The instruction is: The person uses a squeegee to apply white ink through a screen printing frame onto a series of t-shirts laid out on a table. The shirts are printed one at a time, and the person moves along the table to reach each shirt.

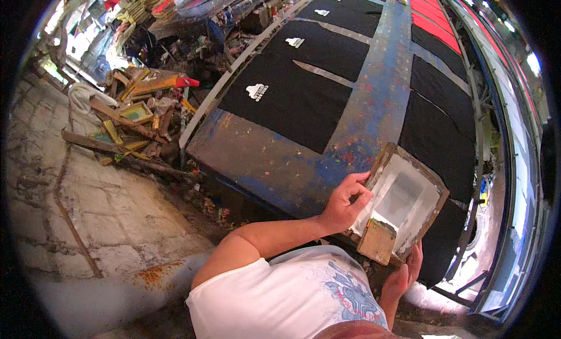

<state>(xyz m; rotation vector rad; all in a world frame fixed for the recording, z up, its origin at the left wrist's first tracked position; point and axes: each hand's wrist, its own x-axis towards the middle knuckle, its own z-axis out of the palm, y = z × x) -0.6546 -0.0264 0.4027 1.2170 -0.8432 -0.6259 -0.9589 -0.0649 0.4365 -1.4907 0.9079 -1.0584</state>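
Note:
A wooden-rimmed printing screen (428,184) is held tilted in front of my body, over the near end of the long table. My left hand (346,204) grips its left edge, with thumb and fingers closed together. The lower right edge is held by my right hand (403,276), its fingers partly hidden by the rim. Inside the screen, a squeegee (377,243) with a wooden handle leans at the near end. White ink (388,213) lies beside it on the mesh. The closest cloth is a black fabric piece (435,129) just beyond the screen.
The paint-stained table (374,94) carries black fabric pieces (298,99) with white prints on the left, and red pieces (429,18) at far right. Scrap wood and old frames (137,114) pile up left of it. A metal rail (514,164) runs along the right.

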